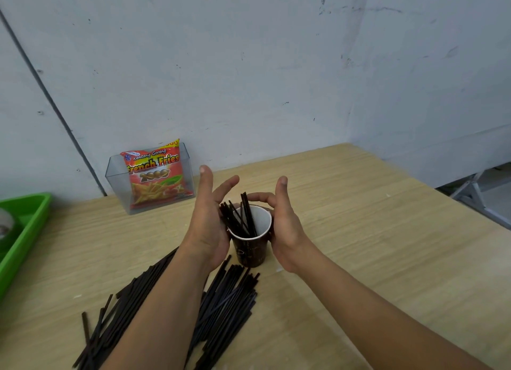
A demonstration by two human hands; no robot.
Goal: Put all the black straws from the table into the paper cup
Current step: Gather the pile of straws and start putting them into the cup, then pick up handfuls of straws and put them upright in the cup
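Observation:
A dark brown paper cup (250, 252) with a white inside stands on the wooden table, with several black straws (239, 217) standing in it and leaning left. My right hand (286, 231) holds the cup from the right, fingers curled round its far rim. My left hand (207, 220) is against the cup's left side beside the leaning straws, fingers straight and spread, holding nothing. A large pile of loose black straws (226, 303) lies on the table in front of the cup, partly hidden under my left forearm, with more straws (110, 328) spreading to the left.
A clear plastic box (116, 181) holding a red French Fries snack bag (156, 173) stands at the back by the wall. A green tray (27, 225) sits at the left edge. The table's edge (470, 203) runs diagonally at the right.

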